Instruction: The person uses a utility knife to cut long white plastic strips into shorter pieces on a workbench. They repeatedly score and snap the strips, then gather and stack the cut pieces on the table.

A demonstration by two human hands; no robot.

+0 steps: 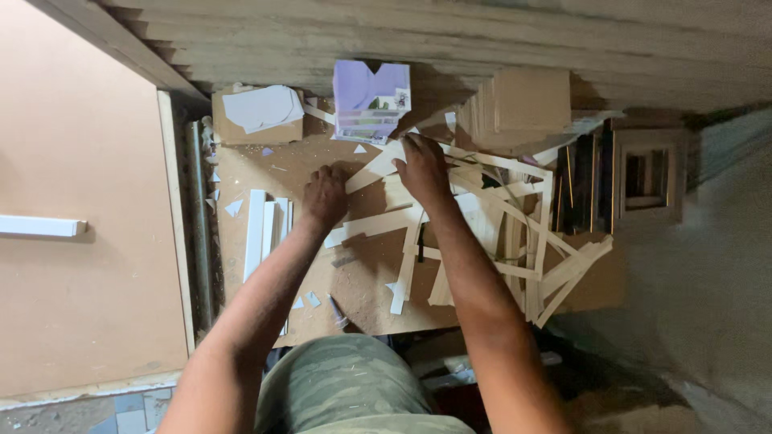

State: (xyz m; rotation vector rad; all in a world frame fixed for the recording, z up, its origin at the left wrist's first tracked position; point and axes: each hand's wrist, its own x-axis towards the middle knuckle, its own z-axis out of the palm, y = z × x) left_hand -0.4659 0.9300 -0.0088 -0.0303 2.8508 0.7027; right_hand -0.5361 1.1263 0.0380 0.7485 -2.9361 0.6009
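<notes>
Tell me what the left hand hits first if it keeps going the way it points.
Likely the purple stack. The left hand points up the board toward the wall, with mostly bare board between; depth is hard to judge.

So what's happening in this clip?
A person bends over a brown board strewn with white and pale wooden strips. Both hands press on one white strip: the left hand at its lower end, the right hand further up. More strips lie tangled to the right, beside a cardboard stack.
</notes>
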